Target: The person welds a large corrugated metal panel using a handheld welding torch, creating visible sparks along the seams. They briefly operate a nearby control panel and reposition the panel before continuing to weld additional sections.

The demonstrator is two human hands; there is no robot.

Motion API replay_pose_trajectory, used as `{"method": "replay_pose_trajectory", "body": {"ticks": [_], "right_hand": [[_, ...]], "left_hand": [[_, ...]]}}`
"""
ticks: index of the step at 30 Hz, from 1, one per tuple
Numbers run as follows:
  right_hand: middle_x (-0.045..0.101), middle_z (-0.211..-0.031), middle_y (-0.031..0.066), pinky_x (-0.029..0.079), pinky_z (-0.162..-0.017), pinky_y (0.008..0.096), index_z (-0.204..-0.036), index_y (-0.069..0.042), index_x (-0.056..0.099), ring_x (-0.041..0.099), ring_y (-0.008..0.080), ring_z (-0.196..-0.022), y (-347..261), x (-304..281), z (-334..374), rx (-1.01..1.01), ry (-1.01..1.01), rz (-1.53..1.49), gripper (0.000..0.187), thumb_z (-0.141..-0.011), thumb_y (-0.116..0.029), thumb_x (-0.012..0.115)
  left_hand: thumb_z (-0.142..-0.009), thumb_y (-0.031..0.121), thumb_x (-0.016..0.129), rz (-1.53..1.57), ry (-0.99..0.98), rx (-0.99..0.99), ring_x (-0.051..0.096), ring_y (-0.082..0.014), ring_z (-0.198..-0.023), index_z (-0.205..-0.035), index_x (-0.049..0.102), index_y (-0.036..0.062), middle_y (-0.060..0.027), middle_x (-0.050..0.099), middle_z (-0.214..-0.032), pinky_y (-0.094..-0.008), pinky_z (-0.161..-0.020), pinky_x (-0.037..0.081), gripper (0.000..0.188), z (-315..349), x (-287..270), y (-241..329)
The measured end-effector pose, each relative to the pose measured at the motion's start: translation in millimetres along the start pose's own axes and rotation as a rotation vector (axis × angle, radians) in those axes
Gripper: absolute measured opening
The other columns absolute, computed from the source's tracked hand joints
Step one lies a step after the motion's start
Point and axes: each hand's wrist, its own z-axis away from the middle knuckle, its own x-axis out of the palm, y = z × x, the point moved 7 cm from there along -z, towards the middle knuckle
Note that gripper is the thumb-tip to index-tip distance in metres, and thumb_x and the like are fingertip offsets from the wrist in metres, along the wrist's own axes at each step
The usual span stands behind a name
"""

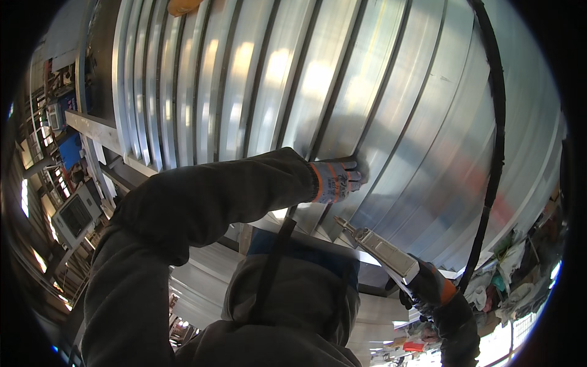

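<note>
My left hand, in a grey and orange work glove, rests on the near part of a row of long, shiny metal profiles. Its fingers stretch to the right; the glove is empty as far as I can see. To the right and nearer to me, my right hand, also gloved, is closed round a welding gun. The gun has a pale, boxy body and a narrow nozzle that points up and left, toward the near ends of the profiles. My right fingers are partly hidden by the gun and shadow.
A thick black hose hangs over the profiles on the right and runs down near my right forearm. Crumpled sheets and scraps lie at the lower right. A metal beam juts out at the left, with a grey cabinet beyond it.
</note>
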Motion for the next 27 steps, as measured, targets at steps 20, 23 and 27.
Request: {"method": "replay_pose_trajectory", "body": {"ticks": [20,23,27], "right_hand": [[0.07,-0.094,0.0089,0.053,-0.056,0.03,-0.139,-0.002,0.052,0.066,0.014,-0.064,-5.6,-2.8,-6.4,0.007,-0.037,-0.043,0.053,-0.102,-0.04,0.06],[0.07,-0.094,0.009,0.051,-0.054,0.0295,-0.14,-0.003,0.051,0.064,0.0133,-0.063,-6.5,2.3,-8.1,0.092,-0.043,-0.102,0.055,-0.101,-0.042,0.062],[0.07,-0.093,0.0093,0.049,-0.052,0.0294,-0.142,-0.004,0.05,0.06,0.0128,-0.06,-10.9,10.0,-7.2,0.108,-0.007,-0.139,0.057,-0.101,-0.041,0.063]], "left_hand": [[-0.102,0.028,0.051,0.397,-0.082,0.101,0.04,-0.0289,-0.147,-0.123,0.062,0.0107,-0.0113,0.043,-0.157,-0.0483,-0.124,0.03,0.029,0.7,6.6,-11.5],[-0.101,0.028,0.052,0.557,-0.118,0.119,0.039,-0.029,-0.147,-0.122,0.063,0.0113,-0.011,0.043,-0.158,-0.0483,-0.124,0.03,0.029,-1.0,3.6,-16.8],[-0.101,0.028,0.053,0.72,-0.165,0.125,0.039,-0.0291,-0.147,-0.122,0.064,0.0122,-0.0107,0.043,-0.158,-0.0482,-0.123,0.03,0.029,-2.0,0.8,-23.8]]}}
